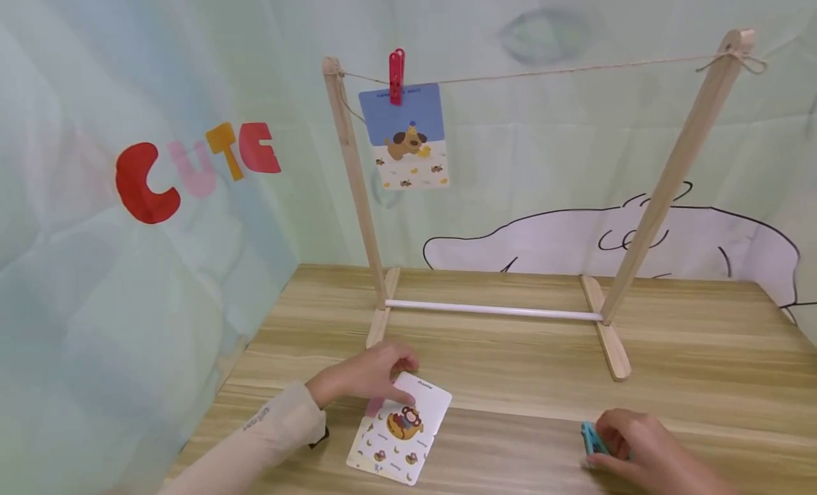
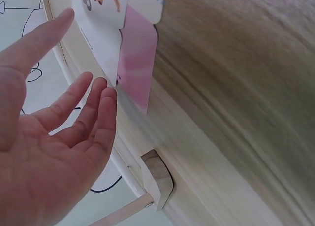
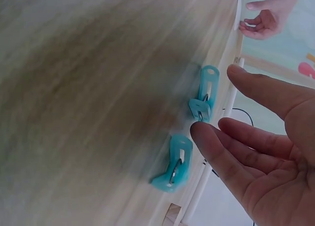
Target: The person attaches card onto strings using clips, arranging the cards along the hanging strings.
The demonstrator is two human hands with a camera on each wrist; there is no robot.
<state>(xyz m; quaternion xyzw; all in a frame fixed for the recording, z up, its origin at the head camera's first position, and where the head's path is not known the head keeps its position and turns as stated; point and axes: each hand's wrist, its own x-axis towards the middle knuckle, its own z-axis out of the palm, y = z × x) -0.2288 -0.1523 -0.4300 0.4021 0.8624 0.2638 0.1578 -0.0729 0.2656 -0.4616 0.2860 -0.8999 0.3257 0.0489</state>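
My left hand [image 1: 373,373] hovers at the upper left edge of a small pile of cards, its fingers loosely bent and holding nothing. On top lies a white card with a monkey and bananas [image 1: 429,404]; a pink card [image 2: 138,58] sticks out from beneath. Whether the thumb touches the top card, I cannot tell. At the right, my right hand [image 1: 645,445] reaches over two teal clothespins. The right wrist view has one clothespin [image 3: 209,83] near the thumb and index tips and another clothespin [image 3: 179,157] beside the index finger, with the fingers apart and not gripping either.
Behind the hands stands a wooden frame [image 1: 670,176] with a white bottom rod [image 1: 491,308] and a string [image 1: 555,71] across its top. From the string's left end hangs a dog card [image 1: 408,169], held by a red clothespin [image 1: 396,80]. Printed cloth surrounds the wooden table [image 1: 510,381].
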